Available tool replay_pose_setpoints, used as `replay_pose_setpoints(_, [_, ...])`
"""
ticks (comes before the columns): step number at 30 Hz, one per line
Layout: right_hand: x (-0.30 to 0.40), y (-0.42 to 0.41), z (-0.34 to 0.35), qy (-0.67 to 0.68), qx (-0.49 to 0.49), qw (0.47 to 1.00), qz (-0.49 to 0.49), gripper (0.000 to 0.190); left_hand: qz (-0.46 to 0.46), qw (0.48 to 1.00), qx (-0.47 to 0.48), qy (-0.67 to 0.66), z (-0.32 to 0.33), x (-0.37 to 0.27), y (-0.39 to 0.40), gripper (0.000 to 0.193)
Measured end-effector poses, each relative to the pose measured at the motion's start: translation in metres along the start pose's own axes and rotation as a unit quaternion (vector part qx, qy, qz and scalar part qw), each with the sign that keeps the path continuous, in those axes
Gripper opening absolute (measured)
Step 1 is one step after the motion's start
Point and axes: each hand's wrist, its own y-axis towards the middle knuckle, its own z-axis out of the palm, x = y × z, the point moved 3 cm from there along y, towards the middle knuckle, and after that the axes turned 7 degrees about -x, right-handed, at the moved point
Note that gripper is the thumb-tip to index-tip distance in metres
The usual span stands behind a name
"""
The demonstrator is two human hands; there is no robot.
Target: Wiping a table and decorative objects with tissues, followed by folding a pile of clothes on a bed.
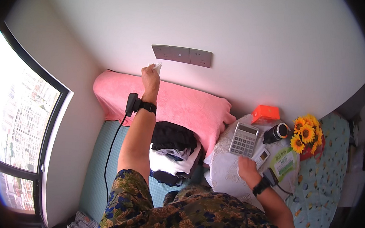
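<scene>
A crumpled white tissue or cloth (157, 67) is pinched in my left hand (150, 76). That arm stretches forward over a pink plush cover (186, 104), so the hand is just below a grey wall socket panel (181, 55). My right hand (247, 169) is curled at a round table with a patterned pale tablecloth (220, 167). It is nearest the lower edge of a silver calculator (244, 140) and a white remote control (261, 158). Its fingers are mostly hidden from above, so whether it holds anything does not show.
Folded clothes (173, 154) are piled before me. On the table stand an orange box (266, 114), a black tumbler (275, 133) and a green printed card (283, 164). Artificial sunflowers (307, 134) are at its right edge. A black cable (106, 169) trails from my left wrist device. A window (17, 108) is left.
</scene>
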Motion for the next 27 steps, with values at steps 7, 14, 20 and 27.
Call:
replay_pose_setpoints(7, [0.09, 0.129, -0.078, 0.078, -0.118, 0.985, -0.102, 0.01, 0.094, 0.989, -0.114, 0.014, -0.022, -0.043, 0.029, 0.023])
replay_pose_setpoints(14, [0.158, 0.167, -0.104, 0.034, -0.024, 0.962, -0.269, 0.011, 0.091, 0.989, -0.1, 0.06, -0.009, -0.026, 0.074, 0.009])
replay_pose_setpoints(20, [0.142, 0.14, -0.068, 0.047, 0.077, 0.966, -0.242, 0.012, 0.106, 0.978, -0.134, 0.117, 0.001, -0.036, 0.079, 0.01])
replay_pose_setpoints(27, [0.131, 0.114, -0.045, 0.095, 0.131, 0.955, -0.248, 0.013, 0.133, 0.97, -0.124, 0.16, 0.017, -0.041, 0.074, 0.011])
